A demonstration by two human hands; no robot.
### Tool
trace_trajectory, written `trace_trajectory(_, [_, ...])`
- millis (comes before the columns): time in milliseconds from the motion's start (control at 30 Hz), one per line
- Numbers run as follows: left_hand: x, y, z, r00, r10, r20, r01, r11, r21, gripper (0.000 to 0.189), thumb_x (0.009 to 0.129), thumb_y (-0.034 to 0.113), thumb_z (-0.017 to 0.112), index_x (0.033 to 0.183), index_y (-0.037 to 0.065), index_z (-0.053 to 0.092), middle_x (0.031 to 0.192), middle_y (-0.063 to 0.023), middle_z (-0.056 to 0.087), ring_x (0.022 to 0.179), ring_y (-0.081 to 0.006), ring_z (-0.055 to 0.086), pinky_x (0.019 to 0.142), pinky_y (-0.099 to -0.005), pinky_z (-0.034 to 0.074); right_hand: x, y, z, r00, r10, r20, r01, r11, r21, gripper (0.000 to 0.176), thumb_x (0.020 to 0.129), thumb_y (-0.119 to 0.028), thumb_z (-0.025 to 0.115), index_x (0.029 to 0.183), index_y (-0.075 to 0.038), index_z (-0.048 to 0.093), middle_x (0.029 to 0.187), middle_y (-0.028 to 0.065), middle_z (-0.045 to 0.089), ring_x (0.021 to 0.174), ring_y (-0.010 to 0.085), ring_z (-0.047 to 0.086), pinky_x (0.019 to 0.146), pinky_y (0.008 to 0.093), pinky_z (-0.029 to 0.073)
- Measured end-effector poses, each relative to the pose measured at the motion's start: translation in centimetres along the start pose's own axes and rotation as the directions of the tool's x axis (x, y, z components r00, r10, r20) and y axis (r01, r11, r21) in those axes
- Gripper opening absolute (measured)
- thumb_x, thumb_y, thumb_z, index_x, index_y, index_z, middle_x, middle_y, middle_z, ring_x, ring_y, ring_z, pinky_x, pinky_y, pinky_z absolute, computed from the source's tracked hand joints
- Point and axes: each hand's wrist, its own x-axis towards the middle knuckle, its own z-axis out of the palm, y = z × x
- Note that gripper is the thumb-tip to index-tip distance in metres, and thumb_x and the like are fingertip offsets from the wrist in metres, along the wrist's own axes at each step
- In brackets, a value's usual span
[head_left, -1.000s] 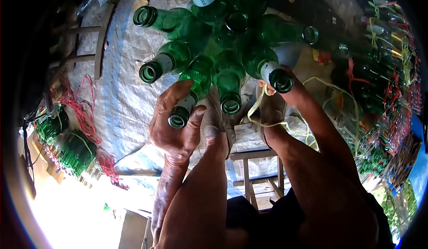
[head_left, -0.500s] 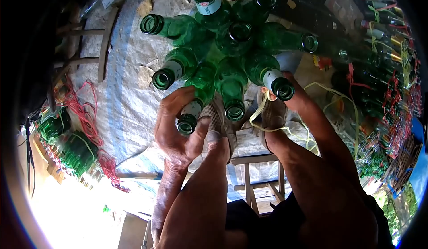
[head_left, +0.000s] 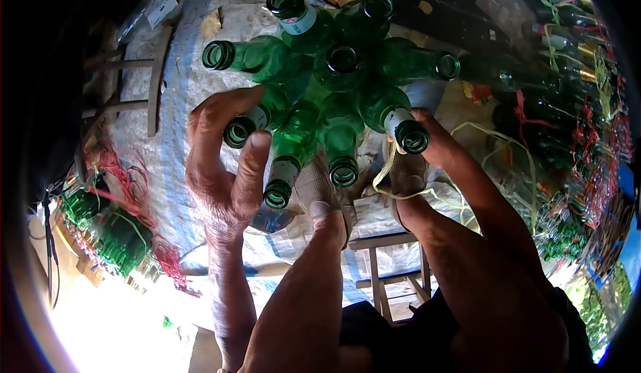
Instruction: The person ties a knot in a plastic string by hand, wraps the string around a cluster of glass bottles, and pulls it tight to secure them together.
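Green glass bottles (head_left: 342, 66) stand in a tight round cluster, the outer necks leaning outward. My left hand (head_left: 224, 156) curls its thumb and fingers around the neck of a labelled bottle (head_left: 257, 118) on the cluster's left side. Just right of that hand, another labelled bottle (head_left: 286, 169) tilts toward me. At the near right, my right hand (head_left: 431, 139) is closed behind the neck of a labelled bottle (head_left: 398, 121), partly hidden by it. Pale yellow twine (head_left: 384, 173) comes out from its fingers and loops down past my leg.
A pale woven sheet (head_left: 183, 106) covers the ground. Wooden frames stand at left (head_left: 158, 83) and between my legs (head_left: 374, 243). Red twine (head_left: 130, 193) and bundled green bottles (head_left: 119, 239) lie at left. Many tied bottles (head_left: 581, 66) are stacked at right. My shoes (head_left: 314, 186) are beside the cluster.
My left hand has moved left and up, from the near-left bottle to the one beside it. The cluster has shifted slightly left in view. My right hand stays by the same bottle.
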Motion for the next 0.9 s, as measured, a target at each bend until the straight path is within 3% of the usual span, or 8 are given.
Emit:
trace_trajectory(67, [0.3,0.7,1.5,0.992,-0.117,-0.037,0.102,0.956,-0.275,0.025,0.105,0.023,0.055,0.109,-0.001,0.061,0.108,-0.0149,0.067,0.099,-0.0224,0.062,0.093,-0.0359,0.048,0.0,-0.2,0.2,1.000,-0.011,-0.026,0.012,0.999,0.033,0.014,0.091,-0.010,0.062,0.096,0.002,0.069,0.078,0.0007,0.062,0.068,0.0074,0.054,0.061,0.0258,0.046])
trace_trajectory(167, [0.2,-1.9,2.1,0.993,-0.104,-0.057,0.069,0.900,-0.431,0.021,0.104,0.020,0.060,0.099,0.000,0.062,0.095,-0.0079,0.066,0.080,-0.0131,0.059,0.076,-0.0267,0.047,0.0,0.0,0.2,0.999,-0.031,-0.023,0.032,0.999,0.025,0.015,0.090,-0.010,0.062,0.096,0.002,0.069,0.078,0.0014,0.062,0.068,0.0077,0.054,0.061,0.0258,0.046])
trace_trajectory(200, [0.9,-1.7,2.5,0.994,-0.061,-0.092,0.011,0.885,-0.465,0.027,0.106,0.020,0.056,0.086,0.002,0.057,0.078,-0.0054,0.061,0.068,-0.0118,0.053,0.062,-0.0272,0.041,0.1,0.0,0.1,0.999,-0.023,-0.024,0.024,0.999,0.035,0.015,0.090,-0.010,0.062,0.095,0.002,0.069,0.078,0.0017,0.062,0.068,0.0078,0.054,0.061,0.0258,0.046])
trace_trajectory(333, [0.9,-1.1,2.8,0.986,-0.081,-0.142,-0.013,0.827,-0.562,0.051,0.108,0.021,0.051,0.060,0.005,0.044,0.057,-0.0028,0.048,0.054,-0.0136,0.045,0.051,-0.0311,0.035,0.0,0.0,0.4,0.993,-0.115,-0.006,0.113,0.986,-0.119,0.013,0.089,-0.010,0.063,0.092,0.003,0.068,0.077,0.0020,0.062,0.068,0.0080,0.055,0.061,0.0256,0.046])
trace_trajectory(467, [1.5,-1.9,2.6,0.989,-0.036,-0.142,-0.071,0.732,-0.678,0.054,0.109,0.019,0.047,0.058,0.007,0.036,0.050,-0.0012,0.040,0.047,-0.0139,0.037,0.049,-0.0329,0.031,0.8,0.4,0.2,0.995,0.048,-0.093,-0.041,0.996,0.074,0.012,0.089,-0.008,0.063,0.093,0.003,0.068,0.078,0.0021,0.062,0.069,0.0081,0.056,0.061,0.0259,0.047])
trace_trajectory(600, [2.0,-2.6,2.2,0.994,0.037,-0.104,-0.102,0.671,-0.734,0.055,0.107,0.019,0.050,0.055,0.007,0.035,0.049,-0.0023,0.041,0.046,-0.0148,0.036,0.048,-0.0336,0.030,0.1,-0.5,0.9,0.993,0.025,-0.119,-0.017,0.998,0.068,0.011,0.090,-0.007,0.064,0.092,0.003,0.068,0.077,0.0013,0.062,0.068,0.0078,0.056,0.061,0.0259,0.047])
trace_trajectory(767, [2.5,-3.1,2.3,0.999,0.031,-0.030,-0.043,0.650,-0.758,0.052,0.105,0.018,0.052,0.056,0.006,0.038,0.049,-0.0032,0.041,0.045,-0.0154,0.036,0.047,-0.0339,0.029,0.6,0.5,-0.4,0.998,0.063,0.022,-0.061,0.995,-0.081,0.052,0.105,-0.045,0.039,0.126,-0.001,0.056,0.108,0.0161,0.070,0.092,0.0229,0.071,0.078,0.0347,0.055])
trace_trajectory(900, [2.6,-3.1,2.6,1.000,0.019,-0.016,-0.025,0.631,-0.776,0.051,0.105,0.017,0.052,0.057,0.005,0.039,0.049,-0.0031,0.042,0.046,-0.0146,0.036,0.047,-0.0330,0.029,1.2,2.0,-1.1,0.997,-0.004,0.076,0.005,1.000,-0.010,0.053,0.104,-0.047,0.040,0.125,-0.002,0.056,0.104,0.0153,0.070,0.087,0.0206,0.070,0.071,0.0321,0.054])
